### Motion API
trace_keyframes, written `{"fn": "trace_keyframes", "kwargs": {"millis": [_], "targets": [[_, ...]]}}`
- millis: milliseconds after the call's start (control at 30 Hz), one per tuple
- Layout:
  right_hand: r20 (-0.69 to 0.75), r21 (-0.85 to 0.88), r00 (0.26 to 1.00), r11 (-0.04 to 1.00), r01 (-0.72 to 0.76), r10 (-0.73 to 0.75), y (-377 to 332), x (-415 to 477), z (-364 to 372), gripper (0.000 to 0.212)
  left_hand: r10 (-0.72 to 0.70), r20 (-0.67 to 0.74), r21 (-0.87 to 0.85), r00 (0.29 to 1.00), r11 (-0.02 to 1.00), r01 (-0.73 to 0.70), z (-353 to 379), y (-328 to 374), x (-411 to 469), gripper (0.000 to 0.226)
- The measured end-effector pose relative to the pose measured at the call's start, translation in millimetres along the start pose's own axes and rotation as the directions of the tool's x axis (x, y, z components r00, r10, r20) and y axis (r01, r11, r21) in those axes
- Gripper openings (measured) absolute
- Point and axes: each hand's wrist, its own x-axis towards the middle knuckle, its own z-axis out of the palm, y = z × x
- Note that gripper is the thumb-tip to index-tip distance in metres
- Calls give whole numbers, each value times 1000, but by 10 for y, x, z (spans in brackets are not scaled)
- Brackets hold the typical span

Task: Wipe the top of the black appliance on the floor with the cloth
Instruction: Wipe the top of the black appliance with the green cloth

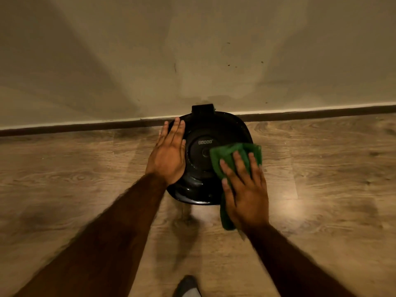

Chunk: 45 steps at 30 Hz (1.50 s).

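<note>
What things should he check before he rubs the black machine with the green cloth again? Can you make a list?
1. Green cloth is under the right hand: ok.
2. Cloth touches the top of the black appliance: ok, on its right side.
3. Left hand steadies the appliance: ok, it lies flat on the left edge.
4. Middle and left of the top are free to wipe: partly, the left hand covers the left edge.
5. Top is already clean: cannot tell, too dark.
6. Cloth hanging off the near edge: not ok, gather it.

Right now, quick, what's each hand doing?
Left hand: open, flat on the black appliance, holding nothing.
Right hand: open, fingers spread, pressing the green cloth onto the appliance.
</note>
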Motion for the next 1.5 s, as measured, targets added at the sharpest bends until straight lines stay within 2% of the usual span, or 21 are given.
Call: {"fn": "trace_keyframes", "kwargs": {"millis": [100,167,300,400,567,700,767,867,967,1033,1067,1167,1267,1367,1500], "targets": [[45,-41,972,972,-230,231,-122,533,3,50,15,1,-12,1000,1000,-15,-19,14,-5,54],[115,-92,959,964,-251,261,-172,866,23,50,18,-1,-10,1000,1000,-18,-22,25,-9,54],[171,-214,980,975,-67,104,-324,933,90,49,16,-13,10,1000,1000,-16,-30,44,-11,52],[187,-230,981,969,90,-46,-364,647,104,50,12,-9,13,1000,1000,-12,-38,42,-10,52],[235,-160,928,930,332,-290,-225,13,164,46,8,0,21,1000,1000,-8,-49,38,-7,52],[248,-131,873,878,460,-421,-9,-146,158,47,10,-1,26,1000,1000,-9,-55,31,-20,53],[210,-100,887,893,438,-411,78,-221,130,45,9,2,26,1000,1000,-9,-58,30,-24,53],[87,-18,952,955,296,-293,129,-259,83,41,13,3,36,1000,999,-13,-49,31,-15,53],[-39,59,999,998,22,-19,39,47,61,41,26,6,54,1000,998,-26,-44,19,-4,53],[-40,87,983,981,-174,178,-54,437,20,45,29,9,51,1000,998,-30,-49,27,-7,53],[-6,61,974,972,-225,226,-98,632,11,46,31,11,52,999,998,-31,-52,28,-14,53],[103,-104,979,981,-163,174,-226,994,53,46,28,0,63,1000,998,-28,-49,36,-15,53],[143,-156,989,987,-26,48,-368,888,112,48,17,-5,50,1000,999,-17,-55,45,-22,52],[145,-116,987,989,88,-71,-404,488,127,48,13,1,30,1000,999,-13,-63,57,-18,52],[131,25,977,986,165,-167,-249,-83,112,40,-1,8,42,1000,999,0,-76,66,-17,52]]}}
